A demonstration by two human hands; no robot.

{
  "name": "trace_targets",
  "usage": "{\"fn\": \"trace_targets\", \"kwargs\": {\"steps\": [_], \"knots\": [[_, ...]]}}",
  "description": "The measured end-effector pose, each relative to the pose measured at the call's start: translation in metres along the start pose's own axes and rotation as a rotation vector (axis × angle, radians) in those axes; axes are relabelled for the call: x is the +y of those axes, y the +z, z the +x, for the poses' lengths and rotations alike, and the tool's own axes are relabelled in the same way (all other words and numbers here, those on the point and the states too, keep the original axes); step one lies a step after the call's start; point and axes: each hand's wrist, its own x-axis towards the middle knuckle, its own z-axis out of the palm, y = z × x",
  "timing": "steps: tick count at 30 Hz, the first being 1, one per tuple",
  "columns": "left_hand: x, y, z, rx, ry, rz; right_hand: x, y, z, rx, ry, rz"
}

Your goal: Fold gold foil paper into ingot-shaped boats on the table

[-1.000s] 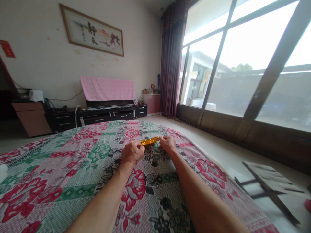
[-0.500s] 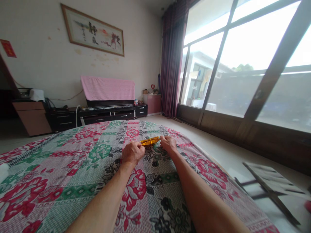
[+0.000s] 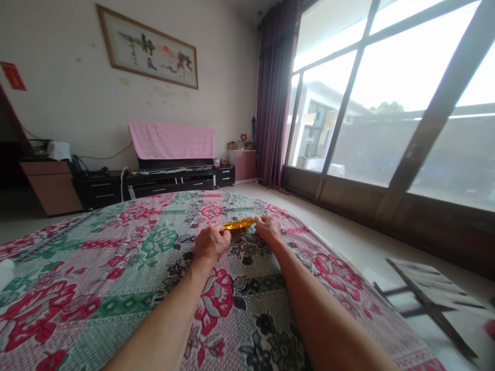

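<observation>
Both hands grip a strip of gold foil above the far half of a flowered cloth. The left hand is clamped on the left end, thumb against curled fingers; the right hand pinches the opposite end in like fashion. The hands are apart, with the foil spanning the gap between them, its right end slightly higher in the view and its surface shiny. Whether its underside touches the cloth cannot be told. Both forearms extend from the lower edge, bare and converging toward the foil. The cloth bears red, green and black flowers on a checked ground; a white object, cut off by the frame, lies at its left margin. Right of the cloth, a stool with a streaked top stands on the pale floor. Behind, a pink towel hangs above a black cabinet, beneath a framed picture; a purple curtain borders the tall window.
</observation>
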Motion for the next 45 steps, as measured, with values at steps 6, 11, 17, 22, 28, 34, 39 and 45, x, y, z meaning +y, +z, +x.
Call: {"fn": "trace_targets", "kwargs": {"steps": [6, 11, 17, 22, 28, 34, 39, 45], "knots": [[0.0, 0.001, 0.0, -0.008, -0.003, 0.018, -0.001, 0.0, 0.001, -0.002, 0.01, -0.014], [-0.001, 0.001, 0.0, -0.015, 0.013, 0.01, 0.0, 0.001, 0.002, 0.005, 0.018, -0.015], [0.001, -0.002, -0.001, -0.033, -0.003, 0.021, 0.001, 0.002, 0.003, 0.011, 0.015, -0.005], [0.001, -0.002, 0.0, -0.039, -0.014, 0.023, 0.0, 0.002, 0.003, 0.011, 0.017, 0.005], [-0.001, 0.001, 0.001, -0.026, -0.002, 0.032, 0.0, 0.002, 0.002, 0.026, 0.022, 0.029], [-0.003, 0.001, 0.002, -0.017, -0.016, 0.019, -0.003, -0.002, -0.003, 0.089, -0.001, 0.067], [-0.009, 0.0, 0.004, -0.067, 0.013, 0.024, -0.02, -0.014, -0.012, 0.15, -0.081, 0.133], [-0.025, -0.022, -0.01, -0.107, 0.067, 0.103, -0.059, -0.013, -0.044, 0.089, -0.452, 0.161]]}}
